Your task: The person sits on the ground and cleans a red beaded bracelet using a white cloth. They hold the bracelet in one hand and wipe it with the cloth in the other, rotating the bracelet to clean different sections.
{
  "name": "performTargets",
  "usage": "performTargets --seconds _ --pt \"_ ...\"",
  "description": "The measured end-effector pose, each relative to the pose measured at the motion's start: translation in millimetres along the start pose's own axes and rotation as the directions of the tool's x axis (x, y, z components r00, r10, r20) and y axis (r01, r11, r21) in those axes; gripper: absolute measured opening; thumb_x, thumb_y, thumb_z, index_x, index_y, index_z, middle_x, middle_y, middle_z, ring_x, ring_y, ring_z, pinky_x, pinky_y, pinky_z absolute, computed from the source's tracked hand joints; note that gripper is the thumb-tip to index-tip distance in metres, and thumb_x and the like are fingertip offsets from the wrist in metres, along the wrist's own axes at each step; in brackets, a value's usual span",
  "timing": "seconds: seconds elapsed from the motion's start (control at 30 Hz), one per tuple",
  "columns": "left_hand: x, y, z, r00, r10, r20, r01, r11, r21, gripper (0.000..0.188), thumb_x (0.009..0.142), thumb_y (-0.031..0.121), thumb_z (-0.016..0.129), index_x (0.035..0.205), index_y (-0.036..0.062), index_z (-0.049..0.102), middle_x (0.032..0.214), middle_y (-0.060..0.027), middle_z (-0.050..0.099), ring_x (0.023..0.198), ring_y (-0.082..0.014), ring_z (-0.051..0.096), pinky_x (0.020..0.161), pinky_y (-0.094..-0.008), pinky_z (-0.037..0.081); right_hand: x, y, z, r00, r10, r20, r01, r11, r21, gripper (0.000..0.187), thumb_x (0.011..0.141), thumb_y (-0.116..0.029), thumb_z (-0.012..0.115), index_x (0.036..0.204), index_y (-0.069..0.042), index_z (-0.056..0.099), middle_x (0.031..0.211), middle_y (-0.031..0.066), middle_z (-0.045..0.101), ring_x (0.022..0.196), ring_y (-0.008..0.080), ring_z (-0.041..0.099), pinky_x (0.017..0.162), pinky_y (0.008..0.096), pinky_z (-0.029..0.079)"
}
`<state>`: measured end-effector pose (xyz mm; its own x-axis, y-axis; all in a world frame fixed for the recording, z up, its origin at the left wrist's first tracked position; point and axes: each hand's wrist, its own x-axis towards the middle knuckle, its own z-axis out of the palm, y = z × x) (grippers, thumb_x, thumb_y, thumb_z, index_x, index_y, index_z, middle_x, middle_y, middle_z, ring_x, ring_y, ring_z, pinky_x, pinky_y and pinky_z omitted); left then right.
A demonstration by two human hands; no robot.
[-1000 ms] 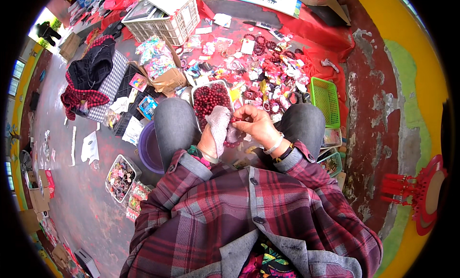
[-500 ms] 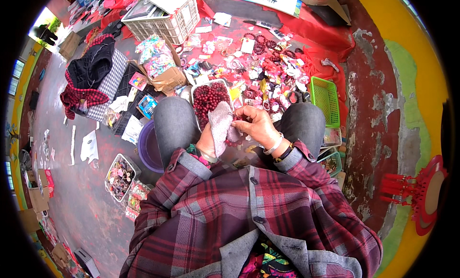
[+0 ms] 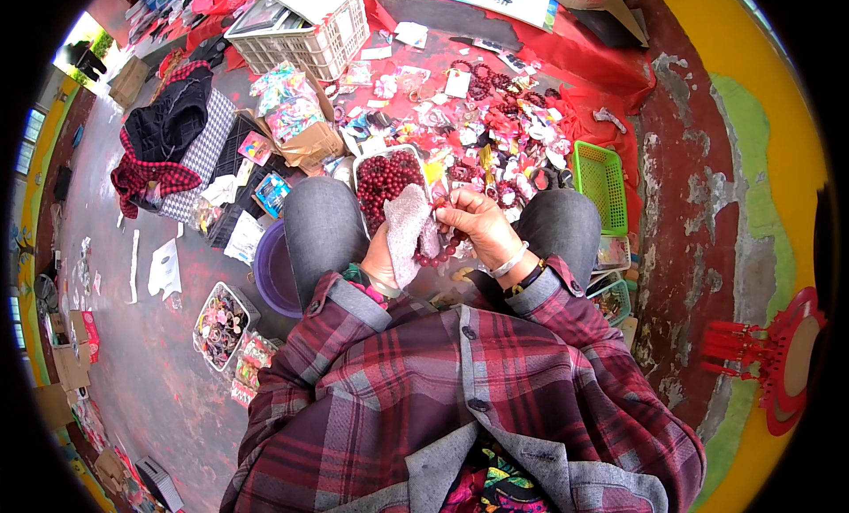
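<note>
My left hand [image 3: 380, 262] is closed on a greyish-pink fuzzy cloth [image 3: 406, 230], which covers most of its fingers. To its right, my right hand [image 3: 485, 225] pinches a string of dark red beads [image 3: 435, 260] between thumb and forefinger. The beads hang in a curve below the cloth's edge; whether the cloth grips part of the string is hidden. Just beyond my hands, between my knees, stands a white basket [image 3: 356, 179] full of loose-looking dark red beads [image 3: 386, 179].
A pile of small accessories [image 3: 504, 150] spreads over red cloth ahead. A green basket [image 3: 601, 181] stands by my right knee. At my left are a purple basin [image 3: 272, 274], a white basket of small items [image 3: 221, 327] and a cardboard box [image 3: 309, 146]. A white crate [image 3: 309, 40] sits farther off.
More of the red bead string now shows, hanging below the cloth between my hands. My right hand has shifted slightly; my left hand and the cloth have barely moved.
</note>
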<state>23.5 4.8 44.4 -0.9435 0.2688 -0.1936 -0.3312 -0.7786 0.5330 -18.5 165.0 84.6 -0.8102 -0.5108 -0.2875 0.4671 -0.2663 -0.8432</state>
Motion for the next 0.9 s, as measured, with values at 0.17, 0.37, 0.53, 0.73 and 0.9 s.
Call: performTargets --seconds 0.17,0.37,0.53,0.73,0.9 --pt "-1 1 -1 1.0 0.012 -0.011 -0.011 0.997 0.08 0.034 0.091 0.03 0.053 0.109 0.0012 0.056 0.084 -0.0082 0.062 0.074 -0.0177 0.062 0.064 -0.0275 0.051 4 7 -3 0.995 0.028 0.098 -0.019 0.996 -0.087 0.025 0.08 -0.006 0.068 0.103 -0.006 0.059 0.085 -0.0011 0.061 0.07 0.0082 0.056 0.065 0.0217 0.046" --pt "-4 0 -10 0.999 -0.017 0.039 0.01 0.984 0.176 0.036 0.096 0.03 0.044 0.108 -0.002 0.055 0.09 -0.0115 0.06 0.078 -0.0215 0.06 0.068 -0.0298 0.05 2 7 -1 0.994 0.038 0.101 -0.028 0.994 -0.107 0.019 0.081 -0.005 0.067 0.099 -0.005 0.061 0.08 -0.0011 0.061 0.067 0.0083 0.056 0.064 0.0217 0.046" --pt "-1 7 -7 0.992 -0.111 0.061 0.099 0.981 0.167 0.038 0.098 0.033 0.038 0.1 0.0003 0.056 0.087 -0.0104 0.06 0.076 -0.0188 0.06 0.068 -0.0296 0.05 2 9 -2 0.998 0.036 0.044 -0.032 0.994 -0.107 0.011 0.083 -0.007 0.066 0.093 -0.005 0.062 0.076 -0.0015 0.061 0.063 0.0075 0.055 0.06 0.021 0.044" --pt "7 11 22 0.992 -0.114 -0.049 0.111 0.992 -0.061 0.037 0.098 0.036 0.037 0.1 0.0039 0.056 0.078 -0.0024 0.058 0.073 -0.013 0.059 0.064 -0.0276 0.049 3 6 -5 0.998 -0.047 -0.038 0.049 0.996 0.073 0.005 0.084 -0.011 0.065 0.087 -0.008 0.062 0.074 -0.0018 0.061 0.063 0.0076 0.055 0.06 0.0214 0.043" --pt "6 0 -11 0.996 -0.083 0.045 0.082 0.996 0.021 0.034 0.096 0.034 0.045 0.112 0.0052 0.055 0.096 -0.0064 0.06 0.087 -0.0178 0.061 0.08 -0.0331 0.051 4 0 -12 0.996 0.034 0.08 -0.039 0.997 0.063 0.007 0.082 -0.013 0.066 0.087 -0.01 0.061 0.076 -0.0019 0.062 0.066 0.0068 0.057 0.058 0.0192 0.041"
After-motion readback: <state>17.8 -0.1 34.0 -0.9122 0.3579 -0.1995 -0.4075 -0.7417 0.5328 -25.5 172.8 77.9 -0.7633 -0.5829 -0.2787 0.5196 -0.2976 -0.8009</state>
